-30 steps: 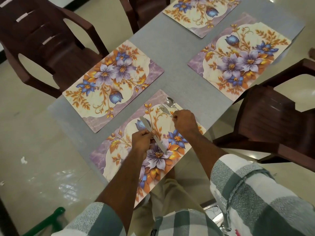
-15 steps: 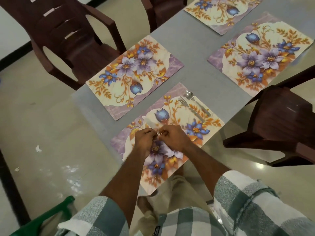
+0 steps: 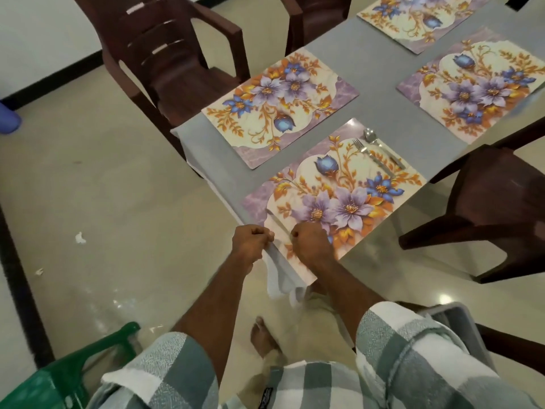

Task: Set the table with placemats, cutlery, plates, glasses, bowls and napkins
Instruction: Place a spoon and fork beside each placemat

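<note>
The nearest floral placemat (image 3: 333,184) lies at the table's corner in front of me. At its far right end rest a fork (image 3: 371,156) and a spoon (image 3: 380,146), side by side. On the mat's near left end lies a knife (image 3: 277,221), its blade showing between my hands. My right hand (image 3: 309,243) is closed over the knife's handle end. With fingers curled, my left hand (image 3: 250,240) sits at the mat's left edge; whether it grips anything I cannot tell.
Three more floral placemats (image 3: 280,104) (image 3: 477,90) (image 3: 413,19) lie on the grey table (image 3: 377,63). Brown chairs stand at the left (image 3: 165,54), right (image 3: 495,208) and far side (image 3: 318,13). A green chair (image 3: 67,376) is behind my left arm. The tablecloth corner (image 3: 280,278) hangs down.
My right hand left the fork and spoon and joined my left at the knife. Both hands carried the knife toward the mat's near left end, where it now lies.
</note>
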`<move>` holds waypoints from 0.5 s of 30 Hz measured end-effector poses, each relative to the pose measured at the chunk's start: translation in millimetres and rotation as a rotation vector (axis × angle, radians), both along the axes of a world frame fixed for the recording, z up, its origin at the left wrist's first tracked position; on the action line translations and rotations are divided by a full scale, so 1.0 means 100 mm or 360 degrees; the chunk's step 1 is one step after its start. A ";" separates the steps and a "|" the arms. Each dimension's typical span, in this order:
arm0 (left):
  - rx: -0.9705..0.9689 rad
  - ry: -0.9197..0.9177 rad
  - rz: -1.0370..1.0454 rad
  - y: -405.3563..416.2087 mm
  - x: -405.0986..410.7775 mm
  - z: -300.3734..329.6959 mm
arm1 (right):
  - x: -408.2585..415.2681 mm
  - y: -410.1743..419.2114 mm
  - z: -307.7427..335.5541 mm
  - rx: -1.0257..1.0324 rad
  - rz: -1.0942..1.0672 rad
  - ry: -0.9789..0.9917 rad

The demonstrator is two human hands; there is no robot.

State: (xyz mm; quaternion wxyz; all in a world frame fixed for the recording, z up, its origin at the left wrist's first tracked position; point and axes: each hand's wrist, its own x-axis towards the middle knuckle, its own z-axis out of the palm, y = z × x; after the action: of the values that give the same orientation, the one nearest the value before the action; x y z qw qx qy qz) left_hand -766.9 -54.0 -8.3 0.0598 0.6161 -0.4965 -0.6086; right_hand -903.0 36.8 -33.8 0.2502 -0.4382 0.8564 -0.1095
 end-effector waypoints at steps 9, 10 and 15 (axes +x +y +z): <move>0.0063 0.0011 -0.0155 0.19 0.29 -0.09 | -0.12 0.04 0.09 -0.0141 -0.0408 -0.0578; 0.0060 0.0014 -0.0171 0.21 0.26 -0.09 | -0.14 0.06 0.13 -0.0142 -0.0472 -0.0691; -0.0022 0.0046 -0.0294 0.32 0.10 -0.14 | -0.23 0.04 0.24 -0.0067 -0.0452 -0.0813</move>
State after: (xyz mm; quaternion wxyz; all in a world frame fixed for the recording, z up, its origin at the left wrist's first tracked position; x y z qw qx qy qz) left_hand -757.2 -22.4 -22.3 0.0150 0.5584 -0.5544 -0.6169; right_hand -925.7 41.0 -9.7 0.4307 -0.2773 0.8159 -0.2681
